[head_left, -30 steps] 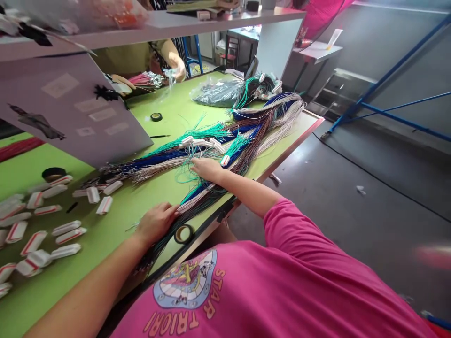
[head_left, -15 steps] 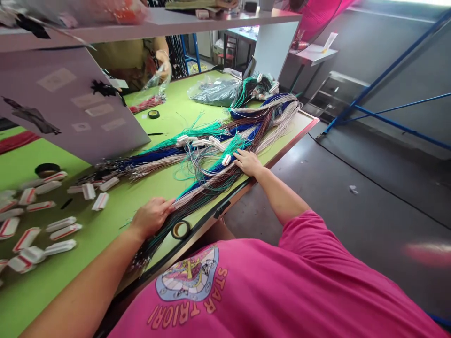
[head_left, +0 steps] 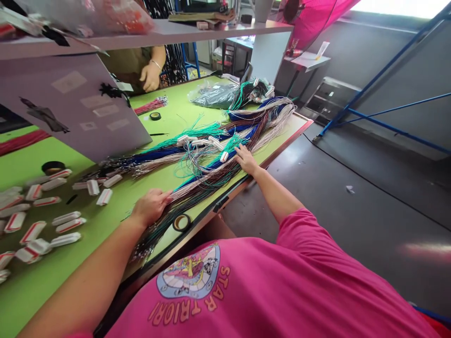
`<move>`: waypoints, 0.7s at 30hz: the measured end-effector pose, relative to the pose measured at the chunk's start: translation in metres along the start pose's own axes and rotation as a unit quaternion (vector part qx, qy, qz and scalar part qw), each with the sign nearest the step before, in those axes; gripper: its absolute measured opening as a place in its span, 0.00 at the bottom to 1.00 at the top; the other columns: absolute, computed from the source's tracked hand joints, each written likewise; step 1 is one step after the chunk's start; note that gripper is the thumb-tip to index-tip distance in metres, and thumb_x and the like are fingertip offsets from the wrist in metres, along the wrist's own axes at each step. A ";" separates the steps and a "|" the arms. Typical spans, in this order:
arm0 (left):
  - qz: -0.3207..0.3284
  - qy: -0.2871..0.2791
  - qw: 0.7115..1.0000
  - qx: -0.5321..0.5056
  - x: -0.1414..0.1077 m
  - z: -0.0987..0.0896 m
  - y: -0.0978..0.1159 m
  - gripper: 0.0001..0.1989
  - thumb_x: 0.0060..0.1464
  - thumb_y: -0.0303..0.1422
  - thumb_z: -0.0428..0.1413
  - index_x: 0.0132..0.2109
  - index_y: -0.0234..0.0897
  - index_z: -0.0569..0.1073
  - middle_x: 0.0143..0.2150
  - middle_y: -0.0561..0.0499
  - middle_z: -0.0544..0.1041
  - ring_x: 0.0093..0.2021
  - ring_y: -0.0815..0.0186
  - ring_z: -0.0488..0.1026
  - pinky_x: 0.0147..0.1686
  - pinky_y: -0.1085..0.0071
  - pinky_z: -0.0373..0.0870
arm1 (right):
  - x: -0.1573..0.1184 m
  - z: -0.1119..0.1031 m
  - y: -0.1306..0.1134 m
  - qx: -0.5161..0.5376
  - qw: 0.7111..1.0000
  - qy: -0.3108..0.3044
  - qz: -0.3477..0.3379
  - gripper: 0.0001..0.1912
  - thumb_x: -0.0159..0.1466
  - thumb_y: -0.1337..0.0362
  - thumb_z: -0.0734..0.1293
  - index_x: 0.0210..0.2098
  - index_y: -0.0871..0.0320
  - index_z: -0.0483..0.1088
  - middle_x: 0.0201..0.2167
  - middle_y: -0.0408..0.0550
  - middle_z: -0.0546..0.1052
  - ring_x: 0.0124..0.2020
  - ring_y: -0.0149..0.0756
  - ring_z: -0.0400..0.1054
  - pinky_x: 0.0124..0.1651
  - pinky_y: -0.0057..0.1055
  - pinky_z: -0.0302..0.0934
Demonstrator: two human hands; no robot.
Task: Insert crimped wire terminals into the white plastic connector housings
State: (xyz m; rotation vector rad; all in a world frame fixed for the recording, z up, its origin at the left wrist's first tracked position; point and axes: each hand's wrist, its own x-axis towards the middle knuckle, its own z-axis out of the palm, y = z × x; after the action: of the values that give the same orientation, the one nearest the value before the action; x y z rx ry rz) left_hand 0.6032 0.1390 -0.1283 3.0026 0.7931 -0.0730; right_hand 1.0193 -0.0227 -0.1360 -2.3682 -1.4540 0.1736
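A long bundle of wires (head_left: 204, 180), in white, brown, blue and green, runs along the front edge of the green table. My left hand (head_left: 151, 206) is closed around the near part of this bundle, its fingers pinched together on the wires. Farther along, my right hand (head_left: 246, 159) lies on the bundle with its fingers stretched out, close to a small white wrapped piece (head_left: 224, 156). Green wire ends (head_left: 236, 140) fan out just beyond the fingertips. Behind, a second wire bundle (head_left: 165, 152) lies with several white pieces on it.
Many white pieces with red stripes (head_left: 35, 231) are scattered at left. A tape roll (head_left: 182, 222) lies near the front edge, another black roll (head_left: 155, 116) farther back. A grey plastic bag (head_left: 214, 94) sits behind. Across the table is a co-worker's hand (head_left: 151, 76). A shelf (head_left: 211, 32) hangs overhead.
My view has shifted slightly. Both my hands stay at nearly the same places on the wires. The co-worker's hand no longer holds up the clear bag seen earlier.
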 end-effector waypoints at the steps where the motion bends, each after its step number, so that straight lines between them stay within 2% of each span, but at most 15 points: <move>1: -0.006 0.004 1.000 -0.001 0.000 0.000 0.001 0.28 0.69 0.45 0.41 0.60 0.39 0.78 0.40 0.39 0.77 0.45 0.52 0.72 0.40 0.62 0.70 | -0.012 -0.004 0.006 0.008 1.000 0.023 0.010 0.30 0.74 0.56 0.54 0.72 0.57 0.59 0.76 0.52 0.53 0.77 0.44 0.44 0.74 0.48 0.47; 3: -0.015 0.018 1.000 -0.002 -0.001 0.000 0.001 0.28 0.68 0.44 0.41 0.59 0.39 0.79 0.40 0.39 0.77 0.46 0.51 0.72 0.39 0.62 0.70 | -0.039 -0.013 0.025 0.017 0.997 0.061 0.038 0.29 0.72 0.60 0.54 0.70 0.59 0.63 0.73 0.53 0.60 0.75 0.41 0.51 0.73 0.46 0.51; 5: -0.018 0.026 0.999 -0.004 -0.001 0.002 0.001 0.28 0.68 0.44 0.41 0.59 0.38 0.79 0.40 0.38 0.76 0.45 0.51 0.72 0.39 0.61 0.70 | -0.063 -0.025 0.051 0.021 0.995 0.071 0.071 0.27 0.68 0.65 0.56 0.63 0.60 0.71 0.65 0.54 0.72 0.66 0.42 0.66 0.68 0.43 0.60; 6: -0.018 0.025 1.000 -0.003 0.000 0.003 0.001 0.28 0.68 0.43 0.41 0.59 0.37 0.79 0.40 0.38 0.76 0.45 0.51 0.72 0.40 0.61 0.70 | -0.070 -0.031 0.065 0.022 0.994 0.069 0.085 0.26 0.66 0.68 0.57 0.58 0.59 0.76 0.60 0.53 0.77 0.61 0.41 0.71 0.65 0.42 0.63; 8: -0.016 0.017 1.000 0.001 0.000 0.005 -0.001 0.29 0.69 0.44 0.40 0.60 0.36 0.79 0.40 0.38 0.76 0.45 0.51 0.72 0.42 0.60 0.70 | -0.073 -0.047 0.094 0.017 0.990 0.077 0.115 0.26 0.62 0.72 0.57 0.54 0.59 0.79 0.55 0.52 0.80 0.58 0.41 0.74 0.63 0.40 0.65; 10: -0.012 0.011 1.000 0.007 0.000 0.007 -0.002 0.30 0.69 0.44 0.39 0.60 0.35 0.78 0.40 0.38 0.76 0.45 0.50 0.72 0.43 0.59 0.69 | -0.056 -0.062 0.121 0.003 0.984 0.099 0.146 0.28 0.61 0.74 0.57 0.56 0.61 0.78 0.57 0.54 0.79 0.60 0.44 0.72 0.65 0.43 0.63; 13: -0.009 0.013 1.000 0.008 -0.001 0.013 -0.007 0.31 0.70 0.45 0.37 0.60 0.33 0.78 0.39 0.40 0.76 0.44 0.51 0.73 0.44 0.58 0.69 | -0.003 -0.076 0.153 -0.012 0.983 0.095 0.155 0.28 0.63 0.75 0.56 0.58 0.64 0.76 0.59 0.56 0.78 0.61 0.45 0.70 0.65 0.42 0.61; 16: 0.005 0.019 1.000 0.004 -0.004 0.019 -0.013 0.31 0.70 0.45 0.38 0.59 0.32 0.78 0.38 0.40 0.76 0.42 0.51 0.72 0.44 0.58 0.69 | 0.060 -0.077 0.176 -0.025 0.990 0.060 0.123 0.27 0.64 0.75 0.57 0.59 0.64 0.75 0.60 0.54 0.77 0.61 0.43 0.68 0.65 0.38 0.59; 18: 0.016 0.013 1.000 -0.003 -0.008 0.022 -0.017 0.31 0.70 0.45 0.38 0.58 0.32 0.79 0.38 0.40 0.77 0.41 0.51 0.72 0.45 0.57 0.70 | 0.092 -0.074 0.190 -0.039 0.994 0.036 0.097 0.26 0.65 0.74 0.58 0.58 0.63 0.76 0.60 0.54 0.77 0.61 0.43 0.67 0.65 0.38 0.57; 21: 0.009 -0.006 1.000 -0.010 -0.011 0.023 -0.018 0.27 0.69 0.43 0.39 0.54 0.38 0.81 0.37 0.40 0.78 0.39 0.51 0.73 0.44 0.55 0.70 | 0.109 -0.071 0.211 -0.063 0.996 0.000 0.070 0.21 0.67 0.69 0.59 0.52 0.62 0.79 0.56 0.55 0.78 0.59 0.48 0.65 0.65 0.44 0.55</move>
State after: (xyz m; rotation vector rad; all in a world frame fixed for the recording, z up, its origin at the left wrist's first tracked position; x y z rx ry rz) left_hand 0.5834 0.1483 -0.1510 2.9874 0.7617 -0.0826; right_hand 1.2671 -0.0296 -0.1370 -2.5719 -1.3356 0.1200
